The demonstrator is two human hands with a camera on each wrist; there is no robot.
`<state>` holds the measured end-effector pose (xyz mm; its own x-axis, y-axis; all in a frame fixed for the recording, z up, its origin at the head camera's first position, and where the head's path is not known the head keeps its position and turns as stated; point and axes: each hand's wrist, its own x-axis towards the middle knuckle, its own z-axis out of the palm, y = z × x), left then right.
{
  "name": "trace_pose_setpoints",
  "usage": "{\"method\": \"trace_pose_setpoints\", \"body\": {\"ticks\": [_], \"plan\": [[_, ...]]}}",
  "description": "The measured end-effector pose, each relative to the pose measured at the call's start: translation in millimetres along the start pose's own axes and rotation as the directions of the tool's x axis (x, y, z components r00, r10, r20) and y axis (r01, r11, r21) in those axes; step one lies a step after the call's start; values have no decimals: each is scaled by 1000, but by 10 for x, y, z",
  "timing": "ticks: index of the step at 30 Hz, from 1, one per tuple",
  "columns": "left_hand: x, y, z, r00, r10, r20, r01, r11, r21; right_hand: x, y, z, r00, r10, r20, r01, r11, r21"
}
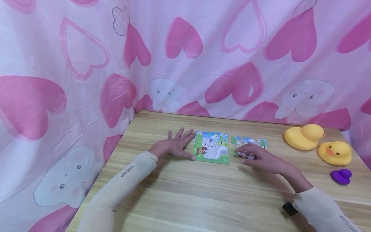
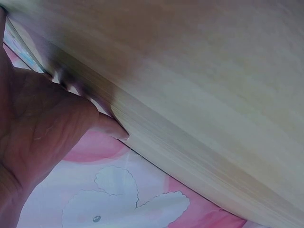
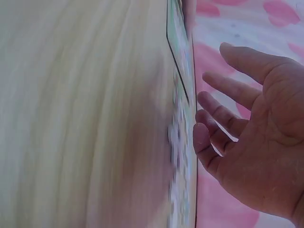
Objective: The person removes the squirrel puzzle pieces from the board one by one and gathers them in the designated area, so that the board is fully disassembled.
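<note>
A square picture puzzle [image 1: 213, 148] of a grey squirrel among trees lies flat on the wooden table. At its left edge, my left hand [image 1: 177, 146] rests with fingers spread, thumb by the lower left corner and fingertips at the upper left. To the right of the picture lies a group of puzzle pieces [image 1: 263, 143], partly covered in the head view by my right hand [image 1: 261, 159]. That hand hovers over them, and the right wrist view shows its relaxed fingers [image 3: 228, 90] above the pieces with nothing held.
Two yellow rubber ducks, a larger one [image 1: 302, 137] and a smaller one [image 1: 334, 153], sit at the table's right side. A small purple duck [image 1: 341, 176] is in front of them. A pink heart-patterned curtain [image 1: 185, 71] borders the table [image 1: 185, 196] at the back and left.
</note>
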<state>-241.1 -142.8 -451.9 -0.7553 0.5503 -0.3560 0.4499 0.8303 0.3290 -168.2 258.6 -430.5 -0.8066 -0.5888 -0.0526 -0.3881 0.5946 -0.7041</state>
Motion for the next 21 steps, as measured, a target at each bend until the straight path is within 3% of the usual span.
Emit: {"method": "trace_pose_setpoints", "body": {"ticks": [21], "plan": [[-18,32,-20,1000,-12,7,12,1000,14,740,-467,536,985,-70,156,60,996,69]]}}
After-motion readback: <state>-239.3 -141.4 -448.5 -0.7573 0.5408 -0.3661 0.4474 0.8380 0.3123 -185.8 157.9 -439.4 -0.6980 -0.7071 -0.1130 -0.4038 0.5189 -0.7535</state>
